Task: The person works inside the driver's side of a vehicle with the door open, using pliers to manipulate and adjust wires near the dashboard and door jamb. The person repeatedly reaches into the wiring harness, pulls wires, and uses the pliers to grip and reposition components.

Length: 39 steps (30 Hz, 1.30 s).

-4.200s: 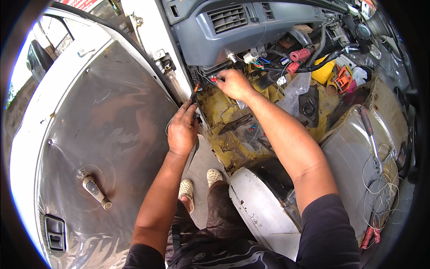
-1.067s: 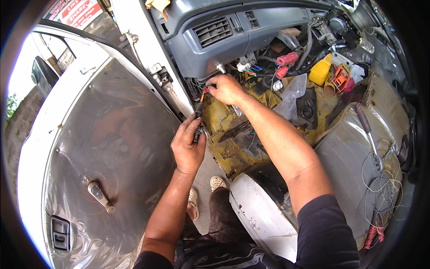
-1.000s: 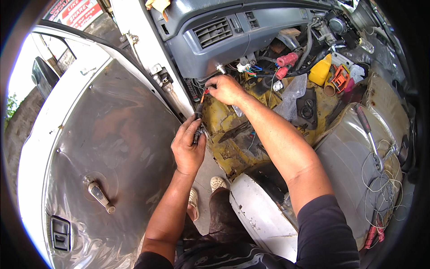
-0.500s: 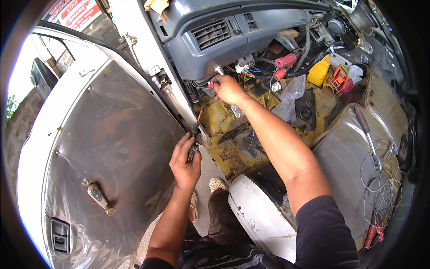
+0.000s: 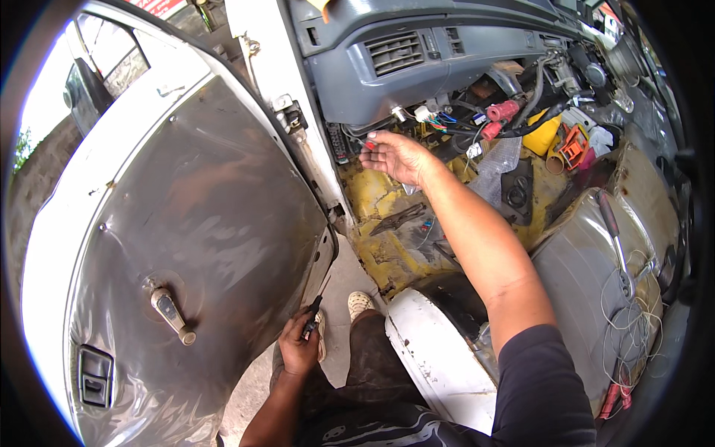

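My right hand, turned palm partly up, pinches a small red piece on a wire below the grey dashboard, near the open door pillar. A dark block with pins sits just to its left. Loose connectors and coloured wires hang to its right. My left hand is low beside the door, closed around a dark-handled tool with a thin shaft pointing up.
An open door with plastic sheeting and a crank fills the left. The stripped yellowish footwell holds scraps, bubble wrap and a yellow container. On the grey seat lie a long wrench and tangled wire.
My left hand has dropped down with the tool, away from the red piece. My right hand stays under the dashboard and has rotated, showing more palm. The view has shifted slightly.
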Each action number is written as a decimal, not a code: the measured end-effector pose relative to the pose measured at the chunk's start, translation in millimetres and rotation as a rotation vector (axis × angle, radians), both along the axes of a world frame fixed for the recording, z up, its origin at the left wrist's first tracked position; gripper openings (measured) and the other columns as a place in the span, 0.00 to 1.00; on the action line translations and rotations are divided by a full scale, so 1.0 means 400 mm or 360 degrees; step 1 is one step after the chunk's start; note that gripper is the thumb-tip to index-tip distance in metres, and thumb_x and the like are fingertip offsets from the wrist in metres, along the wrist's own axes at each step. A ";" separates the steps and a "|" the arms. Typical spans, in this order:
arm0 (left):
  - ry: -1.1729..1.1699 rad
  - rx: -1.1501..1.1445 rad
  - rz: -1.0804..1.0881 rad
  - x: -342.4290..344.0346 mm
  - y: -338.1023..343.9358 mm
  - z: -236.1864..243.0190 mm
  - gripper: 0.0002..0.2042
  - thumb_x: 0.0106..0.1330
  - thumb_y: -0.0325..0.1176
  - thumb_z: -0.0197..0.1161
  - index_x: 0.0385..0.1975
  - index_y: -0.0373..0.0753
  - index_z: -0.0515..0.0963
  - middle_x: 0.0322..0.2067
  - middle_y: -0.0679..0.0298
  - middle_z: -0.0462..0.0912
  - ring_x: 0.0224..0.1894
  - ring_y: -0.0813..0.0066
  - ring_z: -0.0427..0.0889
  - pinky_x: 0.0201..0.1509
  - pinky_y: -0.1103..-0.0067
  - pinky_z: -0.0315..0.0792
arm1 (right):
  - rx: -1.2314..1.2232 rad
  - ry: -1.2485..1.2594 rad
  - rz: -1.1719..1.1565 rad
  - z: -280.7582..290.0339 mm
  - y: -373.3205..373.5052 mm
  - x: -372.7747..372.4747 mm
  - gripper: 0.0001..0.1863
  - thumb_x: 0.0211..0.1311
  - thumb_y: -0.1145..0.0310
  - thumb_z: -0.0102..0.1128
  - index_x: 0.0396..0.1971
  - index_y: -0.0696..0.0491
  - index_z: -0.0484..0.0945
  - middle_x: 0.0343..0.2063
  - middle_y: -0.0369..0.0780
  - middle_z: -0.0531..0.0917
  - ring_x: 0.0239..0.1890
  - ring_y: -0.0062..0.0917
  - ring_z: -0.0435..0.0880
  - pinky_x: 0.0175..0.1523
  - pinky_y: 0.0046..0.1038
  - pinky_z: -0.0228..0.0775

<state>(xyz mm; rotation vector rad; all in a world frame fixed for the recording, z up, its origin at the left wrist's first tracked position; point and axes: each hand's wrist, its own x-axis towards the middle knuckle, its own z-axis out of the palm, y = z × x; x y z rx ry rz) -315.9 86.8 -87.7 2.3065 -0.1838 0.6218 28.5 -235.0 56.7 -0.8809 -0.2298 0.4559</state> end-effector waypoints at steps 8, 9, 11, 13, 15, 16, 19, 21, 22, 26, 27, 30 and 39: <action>0.0137 -0.0064 0.0061 -0.106 0.080 -0.044 0.18 0.60 0.21 0.72 0.51 0.37 0.85 0.52 0.51 0.88 0.54 0.52 0.89 0.61 0.67 0.81 | -0.0620 0.0051 -0.0169 -0.032 0.047 -0.012 0.10 0.79 0.67 0.62 0.53 0.51 0.77 0.35 0.34 0.82 0.34 0.21 0.82 0.41 0.28 0.80; 0.0171 -0.0097 0.0074 -0.116 0.094 -0.050 0.17 0.60 0.21 0.72 0.51 0.37 0.86 0.52 0.50 0.88 0.54 0.52 0.89 0.61 0.67 0.81 | -0.0658 0.0051 -0.0103 -0.035 0.044 -0.016 0.10 0.79 0.66 0.62 0.54 0.50 0.77 0.35 0.34 0.82 0.33 0.21 0.81 0.40 0.27 0.79; 0.0237 -0.0165 0.0096 -0.137 0.127 -0.060 0.17 0.60 0.22 0.74 0.50 0.38 0.86 0.53 0.50 0.88 0.54 0.52 0.89 0.60 0.67 0.81 | -0.0757 0.0050 -0.0010 -0.042 0.029 -0.026 0.12 0.80 0.66 0.60 0.57 0.49 0.78 0.35 0.33 0.82 0.32 0.20 0.80 0.37 0.25 0.76; 0.0289 -0.0147 0.0064 -0.158 0.158 -0.073 0.18 0.61 0.22 0.73 0.52 0.39 0.85 0.51 0.50 0.88 0.54 0.50 0.88 0.61 0.65 0.81 | -0.0703 -0.0019 0.0077 -0.051 0.004 -0.040 0.16 0.80 0.64 0.59 0.62 0.46 0.77 0.32 0.30 0.77 0.28 0.18 0.73 0.33 0.23 0.67; 0.0430 -0.0119 0.0043 -0.177 0.184 -0.086 0.18 0.60 0.22 0.73 0.52 0.40 0.85 0.50 0.50 0.88 0.54 0.48 0.88 0.61 0.64 0.80 | -0.0483 -0.0056 0.0127 -0.068 -0.015 -0.055 0.17 0.80 0.63 0.60 0.64 0.45 0.77 0.30 0.29 0.74 0.27 0.17 0.69 0.33 0.23 0.63; 0.0430 -0.0093 0.0053 -0.180 0.191 -0.095 0.18 0.60 0.22 0.72 0.52 0.40 0.85 0.50 0.50 0.88 0.55 0.47 0.87 0.61 0.64 0.80 | -0.0340 -0.0078 0.0074 -0.082 -0.017 -0.065 0.19 0.79 0.60 0.61 0.65 0.45 0.76 0.30 0.29 0.71 0.27 0.17 0.66 0.34 0.22 0.62; 0.0411 -0.0079 0.0048 -0.179 0.202 -0.123 0.19 0.59 0.22 0.72 0.52 0.41 0.85 0.49 0.50 0.88 0.55 0.47 0.87 0.62 0.63 0.80 | -0.0044 0.0281 -0.0317 -0.142 0.008 -0.119 0.18 0.79 0.59 0.61 0.64 0.43 0.77 0.30 0.30 0.71 0.28 0.18 0.66 0.35 0.22 0.62; 0.0354 -0.0138 0.0032 -0.162 0.209 -0.141 0.19 0.59 0.23 0.73 0.52 0.41 0.85 0.50 0.50 0.88 0.55 0.47 0.87 0.61 0.63 0.80 | 0.0356 0.0507 -0.0708 -0.176 0.047 -0.170 0.19 0.80 0.59 0.56 0.61 0.54 0.76 0.41 0.38 0.80 0.43 0.28 0.80 0.53 0.30 0.79; 0.0414 -0.0126 0.0032 -0.159 0.214 -0.146 0.19 0.60 0.23 0.73 0.52 0.40 0.85 0.51 0.50 0.88 0.55 0.48 0.87 0.61 0.62 0.80 | 0.0577 0.0494 -0.0604 -0.182 0.053 -0.203 0.20 0.78 0.63 0.55 0.62 0.59 0.74 0.49 0.44 0.80 0.52 0.35 0.81 0.63 0.34 0.76; 0.0424 -0.0161 0.0007 -0.149 0.235 -0.160 0.18 0.61 0.23 0.73 0.52 0.38 0.86 0.52 0.50 0.88 0.55 0.49 0.87 0.62 0.63 0.79 | 0.1125 -0.0051 -0.0228 -0.150 0.050 -0.323 0.26 0.71 0.73 0.52 0.66 0.69 0.68 0.69 0.58 0.72 0.73 0.48 0.73 0.81 0.42 0.64; 0.0409 -0.0166 0.0005 -0.151 0.240 -0.162 0.18 0.61 0.23 0.73 0.52 0.38 0.86 0.52 0.50 0.88 0.55 0.49 0.88 0.62 0.63 0.79 | 0.1108 -0.0184 -0.0293 -0.134 0.040 -0.341 0.29 0.68 0.75 0.54 0.69 0.67 0.67 0.67 0.56 0.75 0.72 0.47 0.75 0.79 0.41 0.68; 0.0404 -0.0301 0.0023 -0.155 0.251 -0.169 0.17 0.61 0.22 0.72 0.52 0.36 0.86 0.52 0.49 0.88 0.56 0.51 0.87 0.64 0.64 0.78 | 0.0807 -0.0210 -0.0432 -0.102 -0.012 -0.383 0.26 0.66 0.79 0.54 0.65 0.66 0.71 0.59 0.53 0.82 0.59 0.43 0.86 0.68 0.40 0.80; 0.0369 -0.0402 -0.0002 -0.180 0.259 -0.146 0.17 0.63 0.19 0.70 0.53 0.32 0.84 0.51 0.49 0.89 0.55 0.55 0.88 0.63 0.67 0.78 | -0.1394 0.0575 -0.0638 -0.323 -0.145 -0.427 0.28 0.69 0.82 0.52 0.69 0.63 0.71 0.48 0.49 0.85 0.47 0.38 0.88 0.53 0.46 0.85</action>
